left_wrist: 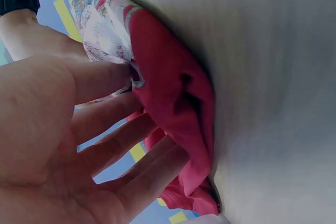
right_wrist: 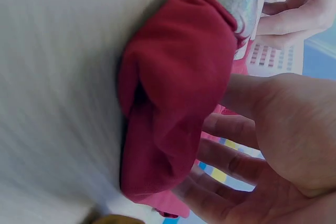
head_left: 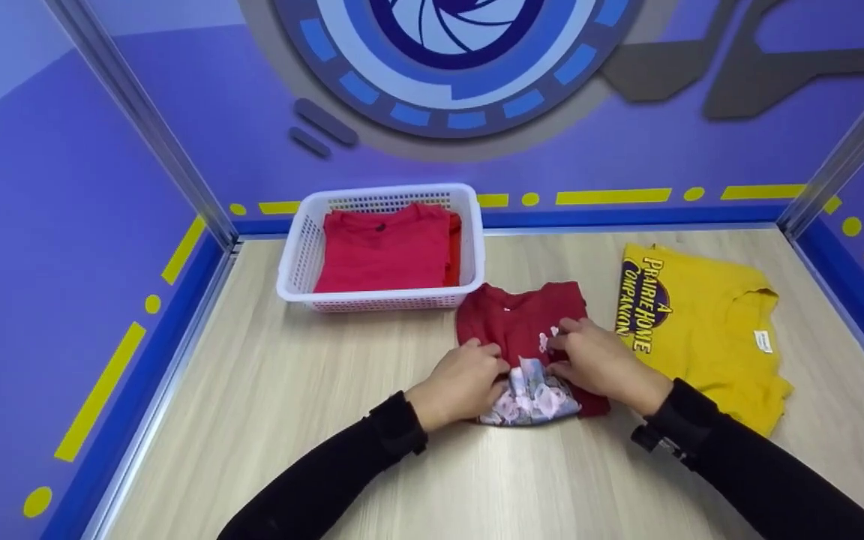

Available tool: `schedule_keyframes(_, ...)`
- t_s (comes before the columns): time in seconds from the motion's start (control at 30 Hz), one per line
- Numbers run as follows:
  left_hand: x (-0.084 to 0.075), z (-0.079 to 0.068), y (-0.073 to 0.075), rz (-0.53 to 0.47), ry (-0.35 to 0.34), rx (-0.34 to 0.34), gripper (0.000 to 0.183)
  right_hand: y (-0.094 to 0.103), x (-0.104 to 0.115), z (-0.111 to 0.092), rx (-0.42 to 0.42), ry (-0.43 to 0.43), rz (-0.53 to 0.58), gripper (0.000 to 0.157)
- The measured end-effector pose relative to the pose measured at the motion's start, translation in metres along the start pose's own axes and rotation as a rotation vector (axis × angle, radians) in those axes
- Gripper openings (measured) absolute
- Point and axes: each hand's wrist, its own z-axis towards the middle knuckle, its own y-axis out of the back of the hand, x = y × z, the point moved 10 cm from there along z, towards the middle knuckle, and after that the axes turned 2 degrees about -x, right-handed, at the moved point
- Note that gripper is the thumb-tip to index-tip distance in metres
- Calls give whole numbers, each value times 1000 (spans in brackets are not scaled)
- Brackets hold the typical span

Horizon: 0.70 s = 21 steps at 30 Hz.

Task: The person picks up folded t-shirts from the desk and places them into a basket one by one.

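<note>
- Nearest are two black long sleeves (head_left: 304, 476), which reach in from the lower edge of the head view over a pale wood-grain tabletop (head_left: 289, 420).
- The left hand (head_left: 462, 382) lies at the near left side of the shirt; its thumb and forefinger pinch the printed edge of the cloth, while the other fingers are spread and bent against it.
- The right hand (head_left: 601, 360) lies at the shirt's right side, thumb apart from the bent, spread fingers. They meet the cloth, but their tips are partly hidden, and I cannot tell whether they pinch it.
- Between the hands, on the tabletop, is a dark red cloth shirt (head_left: 541, 304), its near end bunched, with a pink-and-white flower print on blue-grey (head_left: 529, 405) showing there.
- To the right lies a folded yellow cloth shirt (head_left: 709, 322) with "A Prairie Home Companion" lettering, its collar turned right.
- Farther back, at left, stands a white perforated rectangular basket (head_left: 387, 301), its near right corner just beside the dark red shirt. Inside lies a folded bright red shirt (head_left: 387, 251), with orange-red cloth (head_left: 455, 255) showing along its right edge.
- Behind is a purple-blue wall panel (head_left: 199, 112) with yellow dashes.
</note>
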Motion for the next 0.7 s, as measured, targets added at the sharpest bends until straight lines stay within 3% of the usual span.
schedule_keyframes(0.3,1,-35,5,50,-21,-34,21,1,8,-14,-3,31,38,36)
schedule_keyframes(0.53,20,-54,10,-69,-4,6,21,-2,10,-19,37,6,82,36)
schedule_keyframes(0.63,32,-54,14,-142,13,8,22,6,4,-16,-4,7,156,27)
schedule_keyframes(0.7,46,-51,20,-161,46,-25,22,17,-5,-11,-54,-8,203,21)
